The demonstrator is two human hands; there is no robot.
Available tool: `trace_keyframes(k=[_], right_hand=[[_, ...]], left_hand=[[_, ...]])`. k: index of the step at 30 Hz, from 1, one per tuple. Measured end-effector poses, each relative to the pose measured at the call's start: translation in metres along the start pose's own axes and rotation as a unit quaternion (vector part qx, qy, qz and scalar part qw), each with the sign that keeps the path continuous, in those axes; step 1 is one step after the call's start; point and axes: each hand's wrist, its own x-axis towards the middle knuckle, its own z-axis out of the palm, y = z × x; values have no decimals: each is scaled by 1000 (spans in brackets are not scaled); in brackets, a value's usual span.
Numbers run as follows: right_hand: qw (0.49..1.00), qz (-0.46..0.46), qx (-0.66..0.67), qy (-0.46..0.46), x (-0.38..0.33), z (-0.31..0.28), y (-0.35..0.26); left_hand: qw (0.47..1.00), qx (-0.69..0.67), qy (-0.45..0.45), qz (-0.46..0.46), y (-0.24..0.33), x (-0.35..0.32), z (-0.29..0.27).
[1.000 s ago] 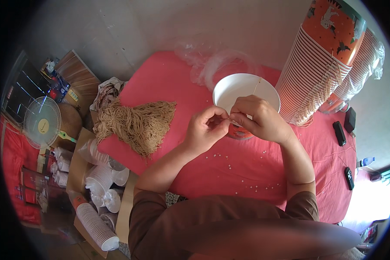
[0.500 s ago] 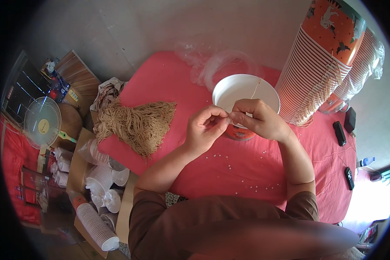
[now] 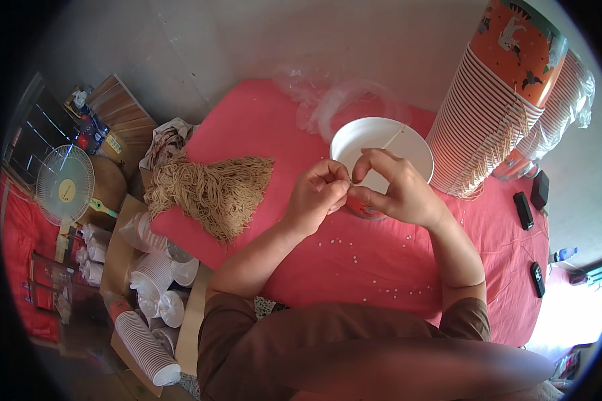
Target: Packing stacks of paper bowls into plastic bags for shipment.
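Observation:
A white-lined bucket (image 3: 349, 139) with an orange printed outside stands in front of me on the pink-covered table. From its far right rim a thin tan cord (image 3: 394, 138) runs inward and passes behind my right hand. Above the near rim, my left hand (image 3: 316, 199) is closed in a pinch at the cord's end. My right hand (image 3: 403, 190) meets it there, with thumb and index fingertips curved round the same spot. The cord between the fingertips is barely visible. To the left lies a large bundle of tan cords (image 3: 214, 194).
A tall stack of orange printed buckets (image 3: 478, 113), cords hanging from it, rises at the right. Clear plastic wrap (image 3: 334, 100) lies behind the bucket. Small white bits dot the pink cloth (image 3: 301, 274). Left, a cardboard box (image 3: 195, 314) holds cups beside a fan (image 3: 65, 190).
My right index finger has lifted and arched, widening the gap to its thumb. My left hand stays pinched in nearly the same place. The view has shifted slightly.

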Motion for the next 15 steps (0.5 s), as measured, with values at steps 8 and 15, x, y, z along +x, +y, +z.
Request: trace_keyframes(k=[8,15], right_hand=[[992,-92,-89,20,2,5,1],[991,-94,-86,46,2,4,4]], left_hand=[[996,-35,53,-62,4,1,2],[993,-91,13,-74,5,1,-5]])
